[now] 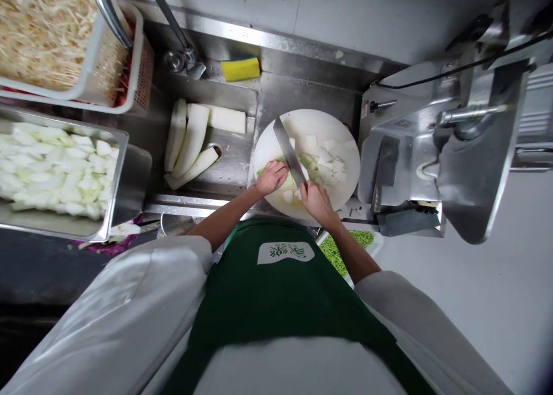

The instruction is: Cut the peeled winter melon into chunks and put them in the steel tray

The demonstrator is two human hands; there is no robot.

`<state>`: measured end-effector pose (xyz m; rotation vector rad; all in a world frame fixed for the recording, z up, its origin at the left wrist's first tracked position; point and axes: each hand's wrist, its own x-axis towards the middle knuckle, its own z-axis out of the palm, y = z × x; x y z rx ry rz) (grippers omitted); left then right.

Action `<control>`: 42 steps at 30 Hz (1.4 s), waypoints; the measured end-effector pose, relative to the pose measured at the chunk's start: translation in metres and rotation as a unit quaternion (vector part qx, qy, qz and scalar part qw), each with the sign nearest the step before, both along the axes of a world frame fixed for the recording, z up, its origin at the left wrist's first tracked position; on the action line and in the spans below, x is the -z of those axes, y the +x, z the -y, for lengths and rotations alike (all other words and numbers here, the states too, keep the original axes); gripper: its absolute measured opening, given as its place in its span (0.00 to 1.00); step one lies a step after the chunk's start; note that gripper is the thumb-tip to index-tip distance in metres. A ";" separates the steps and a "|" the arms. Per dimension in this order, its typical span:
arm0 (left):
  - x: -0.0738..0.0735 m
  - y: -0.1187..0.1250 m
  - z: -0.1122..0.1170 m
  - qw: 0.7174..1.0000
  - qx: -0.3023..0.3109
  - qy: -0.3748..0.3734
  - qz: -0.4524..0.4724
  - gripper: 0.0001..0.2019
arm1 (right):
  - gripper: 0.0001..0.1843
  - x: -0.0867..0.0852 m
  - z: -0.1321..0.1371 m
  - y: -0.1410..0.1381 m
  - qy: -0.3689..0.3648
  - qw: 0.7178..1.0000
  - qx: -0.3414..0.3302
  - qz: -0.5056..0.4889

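My right hand (319, 202) is wrapped round the handle of a cleaver (288, 150), whose broad blade slants up and to the left over the round white cutting board (270, 139). Left of the blade, my left hand (272, 177) rests with curled fingers on a pale green-white piece of peeled winter melon (287, 182), partly hidden under it. Cut white chunks (324, 159) of the melon lie to the right of the blade, and a few more sit near the board's front. Long peeled melon wedges (192, 139) lie in the sink at left.
A metal pan (123, 153) of melon chunks and stacked baskets (138, 61) of bean sprouts stand left. A tap (190, 58) and yellow sponge (240, 69) are behind. A slicing machine (401, 136) borders the board's right. Chopped greens (332, 254) sit below my right forearm.
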<state>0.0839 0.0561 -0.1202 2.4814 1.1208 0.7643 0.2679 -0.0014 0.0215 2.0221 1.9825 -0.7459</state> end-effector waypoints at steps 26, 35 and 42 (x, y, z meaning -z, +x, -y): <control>0.002 -0.007 0.002 0.998 0.028 -0.050 0.030 0.16 | 0.18 -0.029 0.016 -0.013 -0.043 0.999 -0.010 0.023; 0.005 -0.010 0.002 0.997 0.028 -0.062 0.042 0.17 | 0.21 0.032 -0.015 -0.029 -0.011 1.000 0.013 -0.006; 0.000 -0.015 0.004 0.997 0.036 -0.056 0.036 0.16 | 0.21 0.009 -0.009 -0.010 -0.017 1.000 -0.004 -0.004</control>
